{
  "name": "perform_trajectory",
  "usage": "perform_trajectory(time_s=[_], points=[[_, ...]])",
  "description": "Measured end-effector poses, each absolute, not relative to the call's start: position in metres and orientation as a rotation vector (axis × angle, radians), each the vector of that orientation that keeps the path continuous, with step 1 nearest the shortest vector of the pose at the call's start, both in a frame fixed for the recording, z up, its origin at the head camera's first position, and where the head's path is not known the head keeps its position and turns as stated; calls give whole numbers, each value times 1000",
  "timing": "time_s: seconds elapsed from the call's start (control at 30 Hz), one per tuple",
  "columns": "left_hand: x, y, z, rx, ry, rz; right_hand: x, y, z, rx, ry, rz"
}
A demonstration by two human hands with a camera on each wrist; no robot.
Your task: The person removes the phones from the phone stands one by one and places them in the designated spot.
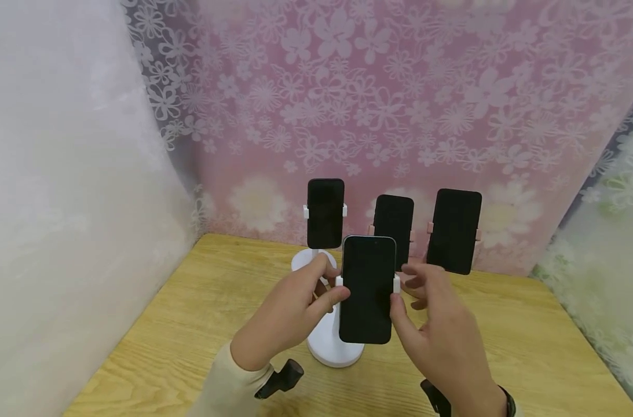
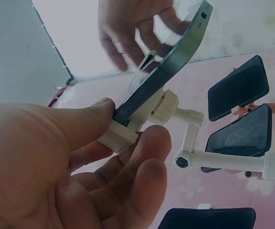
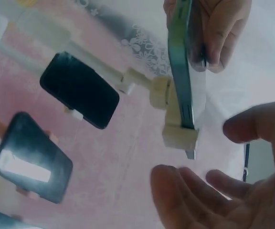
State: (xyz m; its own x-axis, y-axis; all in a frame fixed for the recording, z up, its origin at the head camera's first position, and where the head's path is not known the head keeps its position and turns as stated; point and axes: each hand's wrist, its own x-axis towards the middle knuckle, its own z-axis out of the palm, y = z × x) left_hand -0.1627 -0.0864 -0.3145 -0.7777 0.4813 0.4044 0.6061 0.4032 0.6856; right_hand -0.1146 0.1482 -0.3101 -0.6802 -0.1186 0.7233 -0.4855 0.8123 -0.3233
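A smartphone [image 1: 367, 295] with a dark screen stands upright in the white clamp [image 2: 118, 137] of a phone holder, whose round white base [image 1: 337, 350] rests on the table. My left hand [image 1: 295, 301] pinches the clamp's side, its thumb against the phone's edge and its fingers curled behind. On the other side, my right hand [image 1: 443, 324] is spread around the clamp's right end. The right wrist view shows a gap between that hand's thumb and fingers and the white clamp [image 3: 180, 137], with nothing held.
Behind stand more phones in holders: one phone [image 1: 325, 213] in a white clamp, and two others [image 1: 399, 217] [image 1: 454, 231] in pink clamps. The wooden table [image 1: 191, 336] meets a flowered pink curtain [image 1: 347, 116] at the back. Pale cloth [image 1: 61, 174] hangs at the left.
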Motion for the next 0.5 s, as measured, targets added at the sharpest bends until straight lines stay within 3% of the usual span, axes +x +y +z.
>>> perform_trajectory(time_s=[0.27, 0.5], points=[[-163, -86, -313, -996, -2493, -1293, -122, 142, -271, 564, -2312, 418], [-162, -85, -313, -992, -2509, -1295, -145, 124, -259, 748, -2409, 261]])
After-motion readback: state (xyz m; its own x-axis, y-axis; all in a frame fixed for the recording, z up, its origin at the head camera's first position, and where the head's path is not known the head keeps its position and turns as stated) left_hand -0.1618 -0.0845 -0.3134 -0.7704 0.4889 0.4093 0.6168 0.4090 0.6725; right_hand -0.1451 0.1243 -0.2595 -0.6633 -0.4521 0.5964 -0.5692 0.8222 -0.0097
